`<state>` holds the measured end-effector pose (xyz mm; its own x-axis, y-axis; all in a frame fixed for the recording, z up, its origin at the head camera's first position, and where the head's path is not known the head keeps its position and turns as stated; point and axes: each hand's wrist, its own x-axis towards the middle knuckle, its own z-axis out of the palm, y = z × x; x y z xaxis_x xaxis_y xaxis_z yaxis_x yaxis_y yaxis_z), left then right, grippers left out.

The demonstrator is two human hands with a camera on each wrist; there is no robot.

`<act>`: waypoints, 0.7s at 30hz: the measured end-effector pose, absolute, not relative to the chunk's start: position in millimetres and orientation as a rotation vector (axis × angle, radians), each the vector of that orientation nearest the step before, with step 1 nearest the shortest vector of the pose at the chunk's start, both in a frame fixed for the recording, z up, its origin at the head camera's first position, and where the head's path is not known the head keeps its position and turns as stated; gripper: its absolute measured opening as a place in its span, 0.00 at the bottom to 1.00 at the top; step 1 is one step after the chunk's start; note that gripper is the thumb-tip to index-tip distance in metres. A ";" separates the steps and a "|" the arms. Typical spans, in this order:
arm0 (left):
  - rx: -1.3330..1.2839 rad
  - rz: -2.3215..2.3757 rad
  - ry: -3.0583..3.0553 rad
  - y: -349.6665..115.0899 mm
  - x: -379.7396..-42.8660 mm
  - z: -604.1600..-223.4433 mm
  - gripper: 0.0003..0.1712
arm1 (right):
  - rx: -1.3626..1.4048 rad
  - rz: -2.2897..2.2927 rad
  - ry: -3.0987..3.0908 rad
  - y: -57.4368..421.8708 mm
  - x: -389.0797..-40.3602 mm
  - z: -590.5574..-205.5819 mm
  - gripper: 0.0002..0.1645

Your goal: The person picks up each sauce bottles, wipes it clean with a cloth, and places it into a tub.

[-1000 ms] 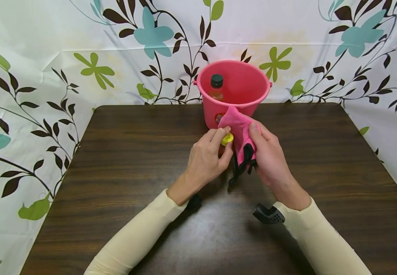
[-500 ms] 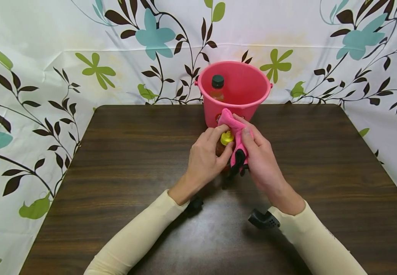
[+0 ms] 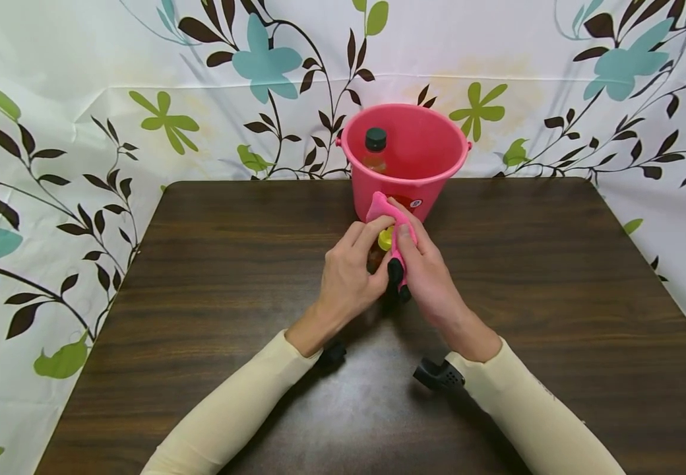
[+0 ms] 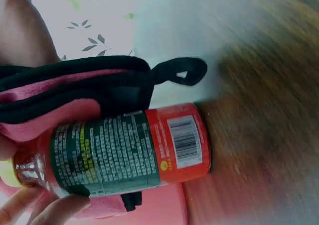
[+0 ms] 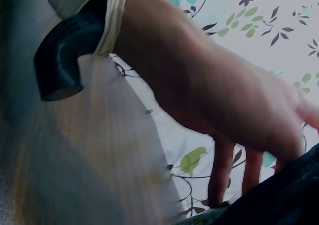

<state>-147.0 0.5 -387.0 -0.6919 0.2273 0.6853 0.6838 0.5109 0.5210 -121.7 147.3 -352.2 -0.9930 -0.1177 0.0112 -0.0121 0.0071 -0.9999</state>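
My left hand (image 3: pixel 347 276) grips a bottle near its neck, just in front of the bucket. In the head view mostly its yellow cap (image 3: pixel 386 239) shows. The left wrist view shows the bottle (image 4: pixel 107 155) with its red and green label and barcode; whether its base touches the table I cannot tell. My right hand (image 3: pixel 429 277) holds a pink cloth (image 3: pixel 381 206) with black trim and a hanging loop (image 4: pixel 187 71), against the bottle's right side. In the right wrist view a dark edge hides the fingertips of the right hand (image 5: pixel 234 100).
Behind the hands, a pink bucket (image 3: pixel 387 198) stands at the far edge of the dark wooden table (image 3: pixel 230 284). A bottle with a dark green cap (image 3: pixel 375 139) is inside it, towards the left. A floral curtain (image 3: pixel 159 59) hangs behind the table.
My right hand has moved left with the cloth, bringing it from beside the bottle to close against it. The left hand stays on the bottle almost in place.
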 end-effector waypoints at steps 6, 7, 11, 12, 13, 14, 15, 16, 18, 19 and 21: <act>-0.789 -1.108 -2.220 -0.8 -145.6 -386.5 0.27 | -0.134 -2.188 2.193 148.7 -124.5 -365.6 0.29; -0.786 -1.107 -2.222 -0.4 -145.4 -386.4 0.27 | -0.131 -2.188 2.196 149.5 -125.0 -367.3 0.29; -0.776 -1.100 -2.225 0.5 -144.5 -386.3 0.27 | -0.132 -2.196 2.193 152.1 -127.1 -374.5 0.29; -0.773 -1.097 -2.226 0.7 -144.4 -386.2 0.27 | -0.135 -2.203 2.186 152.7 -127.6 -376.1 0.29; -0.771 -1.095 -2.227 0.9 -144.3 -386.2 0.27 | -0.133 -2.205 2.185 153.1 -127.9 -377.7 0.29; -0.770 -1.094 -2.228 1.0 -144.2 -386.3 0.27 | -0.131 -2.205 2.184 153.7 -128.3 -379.4 0.29; -0.768 -1.091 -2.229 1.2 -144.3 -386.4 0.27 | -0.127 -2.208 2.178 154.3 -128.7 -381.2 0.28; -0.766 -1.090 -2.231 1.4 -144.3 -386.6 0.27 | -0.118 -2.207 2.173 154.9 -129.1 -382.8 0.28; -0.762 -1.092 -2.234 1.7 -144.4 -386.9 0.27 | -0.090 -2.192 2.170 156.3 -129.6 -386.3 0.28; -0.764 -1.095 -2.235 2.0 -144.5 -387.1 0.27 | -0.074 -2.186 2.169 156.9 -129.7 -388.0 0.28; -0.769 -1.094 -2.239 2.8 -144.6 -387.1 0.27 | -0.040 -2.170 2.173 158.8 -130.5 -392.0 0.28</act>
